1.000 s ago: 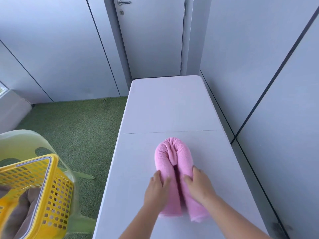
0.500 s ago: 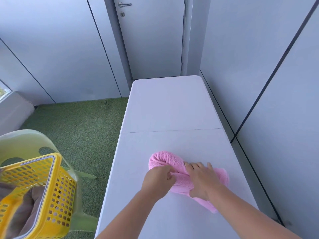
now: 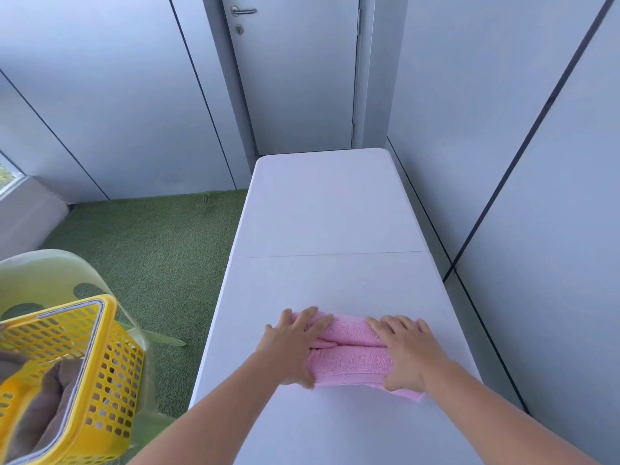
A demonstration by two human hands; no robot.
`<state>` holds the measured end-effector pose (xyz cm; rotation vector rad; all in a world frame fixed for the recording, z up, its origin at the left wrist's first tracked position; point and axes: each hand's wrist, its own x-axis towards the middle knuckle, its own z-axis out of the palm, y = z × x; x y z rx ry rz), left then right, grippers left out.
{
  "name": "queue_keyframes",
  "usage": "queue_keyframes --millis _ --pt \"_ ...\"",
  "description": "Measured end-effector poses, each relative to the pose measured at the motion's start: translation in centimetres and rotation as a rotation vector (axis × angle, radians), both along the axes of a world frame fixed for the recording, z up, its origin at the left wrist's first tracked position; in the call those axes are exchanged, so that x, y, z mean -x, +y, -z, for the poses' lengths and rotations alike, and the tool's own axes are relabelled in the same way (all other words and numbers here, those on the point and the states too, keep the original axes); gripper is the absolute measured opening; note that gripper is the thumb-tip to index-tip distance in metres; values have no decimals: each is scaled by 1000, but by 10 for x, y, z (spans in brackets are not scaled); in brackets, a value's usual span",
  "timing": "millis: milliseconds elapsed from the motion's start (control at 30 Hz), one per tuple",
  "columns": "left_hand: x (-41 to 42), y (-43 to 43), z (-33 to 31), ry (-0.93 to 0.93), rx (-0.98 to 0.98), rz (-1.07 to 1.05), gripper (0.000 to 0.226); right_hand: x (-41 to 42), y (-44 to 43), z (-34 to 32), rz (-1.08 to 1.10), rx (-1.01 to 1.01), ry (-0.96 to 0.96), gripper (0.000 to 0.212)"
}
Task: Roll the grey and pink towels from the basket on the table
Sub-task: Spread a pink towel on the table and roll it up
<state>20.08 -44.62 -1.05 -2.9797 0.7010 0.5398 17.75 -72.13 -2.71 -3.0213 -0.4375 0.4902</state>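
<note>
Left hand [image 3: 291, 344] and right hand [image 3: 406, 351] pressed flat, fingers outstretched, on the folded pink towel's [image 3: 350, 359] ends, probably pinning its layers to the tabletop [image 3: 322, 213] for rolling.

1. Pale grey panelled walls [image 3: 100, 95] with dark seams close in the left, far and right sides.
2. A closed grey door [image 3: 302, 78] with a metal lever handle [image 3: 243, 11] stands at the far end.
3. Green artificial-grass flooring [image 3: 151, 256] lies on the left.
4. A long white tabletop [image 3: 328, 209], seamed across its middle, runs along the right wall.
5. A translucent green chair [image 3: 43, 273] stands lower left.
6. Daylight shows through a window [image 3: 8, 172] at the left edge.
</note>
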Motion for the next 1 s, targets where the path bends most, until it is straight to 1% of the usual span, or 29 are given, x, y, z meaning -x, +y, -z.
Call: queue_keyframes --millis 67,167,267,400,500,600,700,800,1000 --pt "8 -1 2 -39 16 -23 119 1 2 -2 -14 10 1 112" --pt "21 -2 0 -78 39 -80 108 -1 9 -10 -43 34 -17 102" --pt "33 7 -12 -119 69 -141 103 -5 20 -28 -100 57 -67 96" --pt "38 37 -54 -231 103 -212 104 -22 49 -72 -186 44 -192 95" --pt "47 76 -93 -315 95 -291 105 -32 91 -112 -255 41 -290 94" --pt "65 126 -112 -370 95 -342 104 -31 145 -135 -309 27 -343 93" --pt "93 187 -117 -391 87 -381 101 -17 210 -139 -367 19 -357 93" --pt "128 261 -113 -399 61 -433 101 3 289 -137 -433 14 -336 94" --pt "192 413 -105 -369 40 -520 99 48 453 -120 -496 -22 -270 94"
